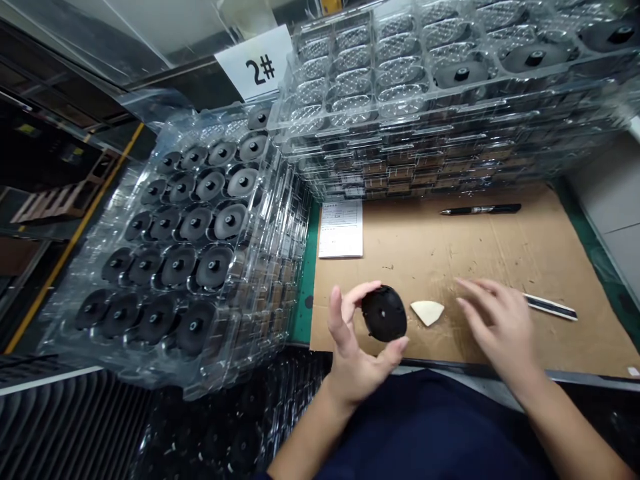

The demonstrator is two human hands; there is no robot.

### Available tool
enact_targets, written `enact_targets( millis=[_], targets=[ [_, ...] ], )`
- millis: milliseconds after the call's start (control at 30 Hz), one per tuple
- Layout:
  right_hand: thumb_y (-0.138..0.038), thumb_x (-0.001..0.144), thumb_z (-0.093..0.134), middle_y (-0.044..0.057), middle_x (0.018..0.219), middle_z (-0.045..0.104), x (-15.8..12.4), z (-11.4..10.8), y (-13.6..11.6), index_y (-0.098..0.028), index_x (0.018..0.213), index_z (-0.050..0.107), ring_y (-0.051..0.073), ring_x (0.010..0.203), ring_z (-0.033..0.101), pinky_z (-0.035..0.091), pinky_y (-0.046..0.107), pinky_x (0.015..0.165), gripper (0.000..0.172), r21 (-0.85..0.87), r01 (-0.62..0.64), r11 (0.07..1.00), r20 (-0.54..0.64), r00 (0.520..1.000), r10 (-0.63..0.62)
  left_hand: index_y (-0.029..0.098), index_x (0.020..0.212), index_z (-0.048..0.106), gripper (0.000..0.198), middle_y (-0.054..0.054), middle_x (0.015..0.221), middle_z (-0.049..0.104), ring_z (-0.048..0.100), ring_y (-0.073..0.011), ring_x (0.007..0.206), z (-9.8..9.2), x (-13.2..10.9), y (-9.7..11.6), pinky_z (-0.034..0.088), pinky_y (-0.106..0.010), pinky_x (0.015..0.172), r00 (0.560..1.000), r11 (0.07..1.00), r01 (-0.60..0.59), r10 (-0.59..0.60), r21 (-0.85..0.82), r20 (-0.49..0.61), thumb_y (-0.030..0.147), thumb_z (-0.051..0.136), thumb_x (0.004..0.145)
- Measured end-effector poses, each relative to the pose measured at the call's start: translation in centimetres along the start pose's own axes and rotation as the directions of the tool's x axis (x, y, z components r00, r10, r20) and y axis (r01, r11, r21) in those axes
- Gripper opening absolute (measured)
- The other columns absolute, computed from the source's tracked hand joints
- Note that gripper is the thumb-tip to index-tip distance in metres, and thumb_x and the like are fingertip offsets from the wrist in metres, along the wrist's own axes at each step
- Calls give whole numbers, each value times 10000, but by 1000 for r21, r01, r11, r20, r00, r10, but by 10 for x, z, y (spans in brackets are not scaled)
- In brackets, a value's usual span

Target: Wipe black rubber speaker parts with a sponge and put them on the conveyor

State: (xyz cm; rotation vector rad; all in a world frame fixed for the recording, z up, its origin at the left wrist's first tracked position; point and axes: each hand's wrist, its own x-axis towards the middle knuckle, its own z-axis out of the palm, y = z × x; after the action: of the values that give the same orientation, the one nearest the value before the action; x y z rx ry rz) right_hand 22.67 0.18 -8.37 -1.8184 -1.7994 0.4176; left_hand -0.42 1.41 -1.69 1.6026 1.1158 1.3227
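My left hand (355,347) grips a round black plastic part (384,313) by its edge between thumb and fingers, holding it just above the cardboard. A cream wedge-shaped piece (427,312) lies on the cardboard mat (505,250), just right of that part. My right hand (500,330) hovers over the mat with its fingers apart, holding nothing. Its fingertips are nearest the wedge, and a narrow white-and-black strip (550,307) lies beyond them to the right.
A clear plastic tray stack (273,257) holding several black round parts stands left of the mat. More stacked trays (425,143) rise behind it. A black pen (481,209), a printed paper sheet (341,230) and a "2#" card (255,63) are also there.
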Motion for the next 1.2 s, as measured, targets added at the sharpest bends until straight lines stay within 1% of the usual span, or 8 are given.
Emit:
enact_targets(
  millis=[100, 267, 367, 500, 600, 667, 967, 1200],
  targets=[
    [-422, 841, 514, 139, 1159, 539, -1, -9, 32, -197, 1130, 611, 336, 1111, 444, 310, 525, 940, 379, -195, -122, 973, -137, 986, 96, 226, 1426, -69, 1116, -151, 1173, 527, 530, -221, 1074, -1, 4, 0, 447, -448, 944, 994, 946, -110, 102, 304, 44, 82, 731, 660],
    [-421, 873, 454, 123, 1077, 603, 0, -8, 52, -179, 883, 643, 312, 1044, 512, 353, 503, 895, 308, -154, -131, 979, -139, 984, 109, 201, 1428, -14, 1131, -145, 1145, 541, 533, -221, 1020, 4, 4, 3, 461, -441, 913, 991, 906, -130, 124, 403, 39, 117, 777, 624],
    [-363, 896, 446, 83, 968, 651, 0, -8, 28, -182, 892, 612, 242, 940, 581, 415, 419, 855, 245, -55, -106, 993, -120, 988, 99, 202, 1428, 5, 1120, -146, 1154, 528, 540, -225, 1023, 5, 3, 4, 487, -429, 898, 994, 914, -108, 107, 390, 25, 110, 777, 622],
    [-276, 901, 482, -2, 905, 662, 0, -22, -29, -240, 1069, 574, 113, 764, 622, 486, 239, 723, 195, 156, -27, 987, -24, 999, 31, 207, 1431, 27, 1118, -144, 1159, 520, 545, -234, 1041, 4, 4, 5, 488, -438, 916, 993, 903, -100, 116, 418, -13, 107, 782, 613],
    [-197, 889, 507, -17, 1013, 633, 5, -39, -69, -311, 1197, 540, 103, 888, 593, 468, 220, 787, 330, 351, 93, 932, 104, 985, -137, 216, 1432, 51, 1116, -137, 1150, 522, 547, -237, 1041, 3, 5, 5, 489, -442, 912, 990, 891, -97, 133, 443, -50, 111, 789, 601],
    [-168, 885, 508, -9, 1053, 606, 9, -47, -84, -333, 1259, 503, 112, 952, 554, 456, 222, 789, 409, 384, 135, 913, 155, 966, -209, 219, 1431, 70, 1108, -132, 1142, 526, 549, -238, 1034, 2, 5, 5, 489, -439, 904, 986, 877, -96, 147, 470, -73, 111, 791, 597],
    [-182, 868, 538, 2, 961, 608, 9, -51, -93, -331, 1228, 544, 128, 881, 540, 450, 250, 759, 390, 236, 167, 957, 162, 964, -208, 232, 1426, 106, 1098, -129, 1141, 543, 563, -241, 1012, -3, 7, 2, 481, -446, 888, 967, 817, -134, 232, 561, -107, 151, 805, 584],
    [-195, 872, 531, 13, 959, 616, 11, -50, -96, -312, 1216, 565, 132, 855, 545, 452, 260, 757, 365, 178, 194, 965, 166, 961, -223, 229, 1426, 106, 1101, -133, 1143, 542, 556, -245, 1018, -3, 6, 0, 463, -469, 911, 968, 813, -127, 228, 568, -109, 163, 809, 581]
  ],
)
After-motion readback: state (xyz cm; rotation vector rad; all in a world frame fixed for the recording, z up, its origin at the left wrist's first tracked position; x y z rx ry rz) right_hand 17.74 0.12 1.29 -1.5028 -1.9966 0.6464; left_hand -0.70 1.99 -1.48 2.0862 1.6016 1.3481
